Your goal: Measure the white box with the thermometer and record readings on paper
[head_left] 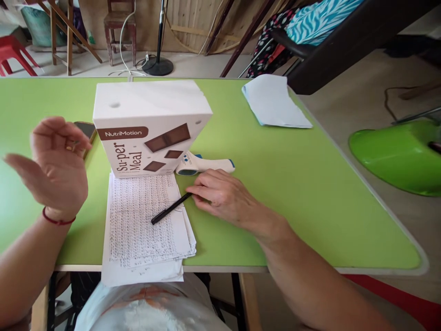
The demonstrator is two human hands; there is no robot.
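Note:
My left hand is raised over the left side of the green table, palm turned up, fingers spread and nothing in it. A red cord circles that wrist. With its fingertips pinched, my right hand grips one end of a black pen, which slants across a stack of handwritten sheets. A white "NutriMotion Su-per Meal" box stands upright at the far end of the sheets. Beside its lower right corner lies a white and blue handheld thermometer, just beyond my right hand.
A dark flat object, partly hidden, lies behind my left hand. Folded white paper rests near the table's far right edge. Beyond are a green chair, a wooden chair, a red stool and a stand's round base.

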